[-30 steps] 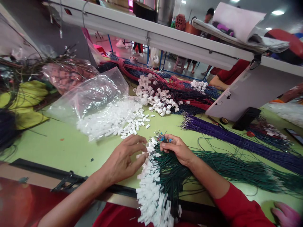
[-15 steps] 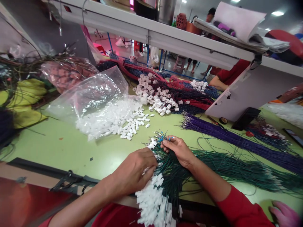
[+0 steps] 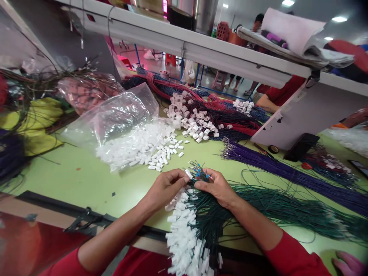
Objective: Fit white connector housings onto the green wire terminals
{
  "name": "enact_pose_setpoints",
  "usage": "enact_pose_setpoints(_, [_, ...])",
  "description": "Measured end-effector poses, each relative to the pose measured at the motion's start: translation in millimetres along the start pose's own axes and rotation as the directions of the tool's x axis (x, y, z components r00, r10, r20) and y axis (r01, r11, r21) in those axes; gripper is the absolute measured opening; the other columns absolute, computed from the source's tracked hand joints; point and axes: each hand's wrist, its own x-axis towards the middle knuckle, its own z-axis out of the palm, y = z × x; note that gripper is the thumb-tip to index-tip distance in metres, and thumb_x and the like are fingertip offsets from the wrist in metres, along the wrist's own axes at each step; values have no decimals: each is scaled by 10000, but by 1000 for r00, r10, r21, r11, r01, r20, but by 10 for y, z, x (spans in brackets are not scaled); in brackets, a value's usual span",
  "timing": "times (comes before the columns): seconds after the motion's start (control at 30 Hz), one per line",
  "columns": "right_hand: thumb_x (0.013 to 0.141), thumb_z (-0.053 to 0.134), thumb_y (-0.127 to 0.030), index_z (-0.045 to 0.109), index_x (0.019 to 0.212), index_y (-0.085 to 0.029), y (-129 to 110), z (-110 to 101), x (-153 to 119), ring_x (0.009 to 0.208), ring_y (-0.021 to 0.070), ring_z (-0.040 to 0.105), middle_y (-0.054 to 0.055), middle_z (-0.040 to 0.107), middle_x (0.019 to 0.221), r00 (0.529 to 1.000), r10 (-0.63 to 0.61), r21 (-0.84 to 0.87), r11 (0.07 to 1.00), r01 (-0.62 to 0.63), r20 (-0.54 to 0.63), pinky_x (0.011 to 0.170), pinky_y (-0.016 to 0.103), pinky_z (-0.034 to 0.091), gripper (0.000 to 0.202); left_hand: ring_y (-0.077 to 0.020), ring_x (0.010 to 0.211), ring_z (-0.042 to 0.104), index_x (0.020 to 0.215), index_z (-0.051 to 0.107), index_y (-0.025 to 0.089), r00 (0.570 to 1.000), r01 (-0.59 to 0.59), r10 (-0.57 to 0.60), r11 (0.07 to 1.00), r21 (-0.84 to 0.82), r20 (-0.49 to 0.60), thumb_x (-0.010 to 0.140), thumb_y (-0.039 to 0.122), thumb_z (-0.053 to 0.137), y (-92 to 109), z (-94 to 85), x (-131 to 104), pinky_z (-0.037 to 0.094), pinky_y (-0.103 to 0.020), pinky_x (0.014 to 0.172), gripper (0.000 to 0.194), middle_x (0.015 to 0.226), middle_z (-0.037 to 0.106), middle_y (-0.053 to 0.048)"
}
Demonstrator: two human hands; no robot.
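My right hand (image 3: pixel 215 188) is closed round a bunch of green wires (image 3: pixel 255 203), whose tips with small blue sleeves (image 3: pixel 199 174) stick out past the fingers. Between thumb and fingertips, my left hand (image 3: pixel 166 186) pinches a white connector housing (image 3: pixel 188 174) beside those tips. Whether a wire sits in that housing I cannot make out. Below my hands, many white housings on green wires (image 3: pixel 184 234) hang over the table's front edge. A pile of loose white housings (image 3: pixel 163 151) spills from a clear plastic bag (image 3: pixel 126 111) beyond my left hand.
Purple wires (image 3: pixel 267 161) lie to the right, near black tape (image 3: pixel 273 149) and a dark phone-like object (image 3: pixel 300 147). Red and blue wires with white connectors (image 3: pixel 198 122) are heaped at the back under a shelf (image 3: pixel 201 51). A co-worker's arm (image 3: pixel 268 102) shows behind the panel.
My left hand has risen from the hanging white housings to the wire tips and now pinches a housing there. My right hand keeps its hold on the green wires.
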Motion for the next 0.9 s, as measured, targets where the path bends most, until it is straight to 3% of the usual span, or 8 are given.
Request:
enact_pose_setpoints(0.17, [666, 840, -511, 663, 749, -167, 62, 8, 1, 633, 105, 431, -39, 561, 670, 993, -89, -85, 993, 82, -78, 639, 257, 365, 396, -103, 536, 482, 765, 633, 165, 998, 14, -14, 1000, -7, 64, 853, 486, 615, -36, -25, 49, 368, -212, 505, 333, 639, 604, 6])
enact_pose_setpoints(0.3, [703, 800, -524, 609, 706, -174, 113, 5, 31, 597, 96, 338, -61, 451, 607, 983, -129, -133, 985, 112, -131, 576, 253, 284, 398, -151, 626, 567, 884, 684, 168, 996, -68, 83, 940, 335, -31, 929, 444, 530, -4, -173, 257, 429, -260, 587, 319, 751, 673, -38])
enact_pose_setpoints(0.4, [706, 794, -525, 596, 712, -176, 132, 5, 49, 581, 89, 291, -67, 426, 604, 982, -118, -116, 988, 102, -148, 549, 253, 252, 401, -208, 804, 635, 1120, 684, 158, 963, -88, 252, 628, 774, -95, 949, 295, 503, 21, -291, 511, 485, -314, 729, 284, 970, 693, -95])
enact_pose_setpoints(0.47, [702, 798, -520, 606, 727, -174, 137, 4, 56, 580, 87, 290, -63, 444, 620, 982, -116, -98, 990, 102, -150, 545, 251, 255, 396, -252, 935, 636, 1121, 692, 145, 957, -78, 285, 433, 898, -54, 954, 222, 473, 28, -321, 674, 489, -353, 829, 286, 1039, 674, -127])
enact_pose_setpoints(0.53, [698, 802, -515, 620, 744, -170, 137, 4, 60, 581, 84, 299, -58, 463, 635, 981, -117, -83, 991, 105, -157, 543, 247, 260, 393, -287, 983, 622, 1003, 718, 134, 966, -84, 258, 372, 924, -16, 941, 174, 475, 23, -306, 795, 485, -384, 857, 254, 1008, 666, -144])
enact_pose_setpoints(0.63, [684, 815, -518, 634, 758, -162, 130, 6, 64, 588, 82, 315, -51, 487, 651, 978, -115, -62, 992, 105, -175, 539, 241, 267, 406, -316, 973, 618, 888, 711, 113, 977, -83, 215, 361, 929, 4, 864, 62, 505, -9, -248, 870, 490, -399, 817, 213, 963, 661, -163])
enact_pose_setpoints(0.8, [674, 812, -533, 625, 746, -165, 119, 17, 69, 584, 83, 311, -56, 459, 631, 980, -94, -37, 995, 89, -177, 533, 247, 251, 419, -275, 938, 642, 988, 686, 111, 984, -89, 180, 414, 906, 14, 858, 18, 487, -61, -227, 723, 499, -359, 772, 256, 993, 666, -142])
enact_pose_setpoints(0.9, [687, 799, -522, 607, 735, -170, 112, 25, 63, 577, 82, 295, -65, 426, 615, 980, -95, -51, 995, 88, -174, 538, 250, 247, 404, -193, 884, 655, 1084, 666, 150, 978, -162, 202, 614, 773, 44, 920, 136, 529, -64, -256, 521, 514, -286, 748, 215, 991, 684, -82])
